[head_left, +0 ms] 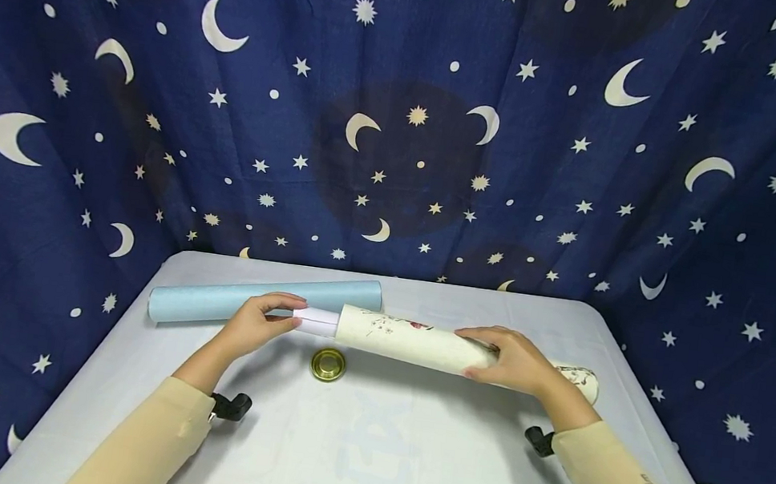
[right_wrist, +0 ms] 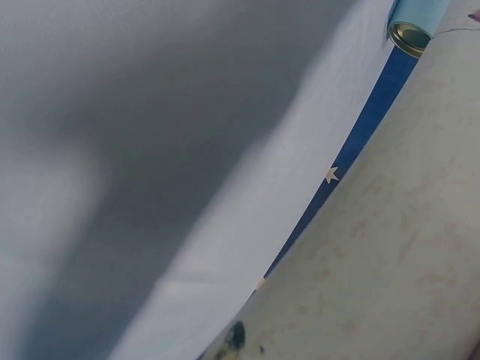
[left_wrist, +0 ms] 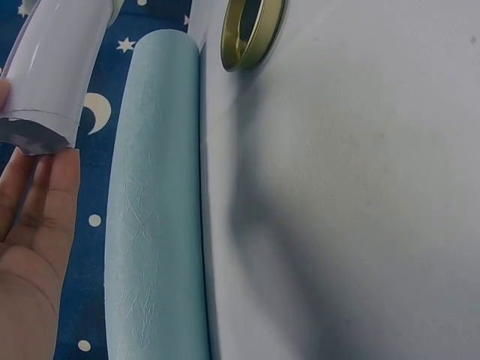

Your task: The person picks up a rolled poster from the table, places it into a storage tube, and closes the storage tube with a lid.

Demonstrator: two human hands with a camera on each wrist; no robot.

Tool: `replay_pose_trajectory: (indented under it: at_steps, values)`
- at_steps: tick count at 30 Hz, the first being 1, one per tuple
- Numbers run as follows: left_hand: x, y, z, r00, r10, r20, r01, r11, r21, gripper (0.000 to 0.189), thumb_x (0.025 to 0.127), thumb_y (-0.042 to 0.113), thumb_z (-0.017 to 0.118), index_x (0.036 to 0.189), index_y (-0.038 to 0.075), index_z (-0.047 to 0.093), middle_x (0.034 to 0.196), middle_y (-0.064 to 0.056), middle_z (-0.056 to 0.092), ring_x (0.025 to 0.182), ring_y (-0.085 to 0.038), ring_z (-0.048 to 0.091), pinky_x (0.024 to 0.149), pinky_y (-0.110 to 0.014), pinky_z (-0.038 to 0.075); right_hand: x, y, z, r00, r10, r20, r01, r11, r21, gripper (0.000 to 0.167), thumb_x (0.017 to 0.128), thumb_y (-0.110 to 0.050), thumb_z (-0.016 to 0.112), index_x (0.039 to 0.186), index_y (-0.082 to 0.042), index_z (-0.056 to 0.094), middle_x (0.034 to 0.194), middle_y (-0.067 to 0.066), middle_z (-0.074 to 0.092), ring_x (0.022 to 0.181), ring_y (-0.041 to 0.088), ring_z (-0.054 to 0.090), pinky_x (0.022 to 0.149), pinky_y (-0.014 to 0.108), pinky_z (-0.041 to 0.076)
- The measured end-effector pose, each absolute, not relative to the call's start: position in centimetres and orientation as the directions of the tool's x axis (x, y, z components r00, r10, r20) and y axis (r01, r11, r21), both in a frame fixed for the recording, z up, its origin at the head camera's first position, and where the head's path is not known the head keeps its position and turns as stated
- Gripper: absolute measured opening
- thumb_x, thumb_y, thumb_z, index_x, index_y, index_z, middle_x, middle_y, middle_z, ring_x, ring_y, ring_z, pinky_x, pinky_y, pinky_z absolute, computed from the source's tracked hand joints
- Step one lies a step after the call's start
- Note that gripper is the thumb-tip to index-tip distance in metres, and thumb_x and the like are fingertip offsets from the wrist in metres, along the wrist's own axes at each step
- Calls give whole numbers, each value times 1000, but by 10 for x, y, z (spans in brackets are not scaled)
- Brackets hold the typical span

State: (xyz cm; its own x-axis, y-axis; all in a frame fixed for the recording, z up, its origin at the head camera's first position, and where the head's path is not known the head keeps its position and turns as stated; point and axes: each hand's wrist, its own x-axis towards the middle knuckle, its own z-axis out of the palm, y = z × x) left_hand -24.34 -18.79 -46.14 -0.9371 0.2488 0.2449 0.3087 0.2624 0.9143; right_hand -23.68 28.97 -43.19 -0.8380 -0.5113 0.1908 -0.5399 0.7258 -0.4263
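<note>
In the head view, my left hand (head_left: 258,325) pinches the free end of a white paper roll (head_left: 317,321) between thumb and fingers. The roll sticks out of the left end of a cream cardboard tube (head_left: 412,343) with a floral print. My right hand (head_left: 513,360) grips that tube from above, right of its middle. In the left wrist view, fingertips of the left hand (left_wrist: 37,232) touch the rim of the white paper roll (left_wrist: 56,64). The cream tube (right_wrist: 397,225) fills the right side of the right wrist view, where the right hand is not visible.
A light blue tube (head_left: 257,300) lies behind the left hand at the table's back left. On the white tabletop (head_left: 362,449), a round gold lid (head_left: 328,365) lies in front of the paper roll. A dark blue curtain (head_left: 403,115) with moons and stars surrounds the table.
</note>
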Motion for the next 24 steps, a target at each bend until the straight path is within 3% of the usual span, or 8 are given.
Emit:
replay_pose_trajectory:
  at_steps: [10,17,24]
  values:
    - [-243,-183,-460,-937,272,220,300,299,906,30,92,13,74,121,4,72,128,-8,66,126,-28,56,100,-41,51,-238,288,-433,-826,-523,210,-559,716,-417,63,73,-46,87,131,-34,67,125,0,68,114,24,62,91,47,51]
    - [-244,-179,-459,-938,277,211,293,301,908,27,92,14,74,119,10,74,128,-8,67,126,-27,57,99,-40,52,-238,287,-433,-824,-529,203,-561,711,-423,63,74,-48,86,132,-32,67,127,0,68,115,25,62,92,48,51]
    - [-244,-179,-460,-940,266,212,288,292,912,34,92,15,75,125,8,71,129,-8,66,124,-27,59,98,-39,52,-239,288,-434,-828,-523,203,-555,712,-430,63,74,-47,86,132,-33,66,127,0,67,116,25,62,92,48,50]
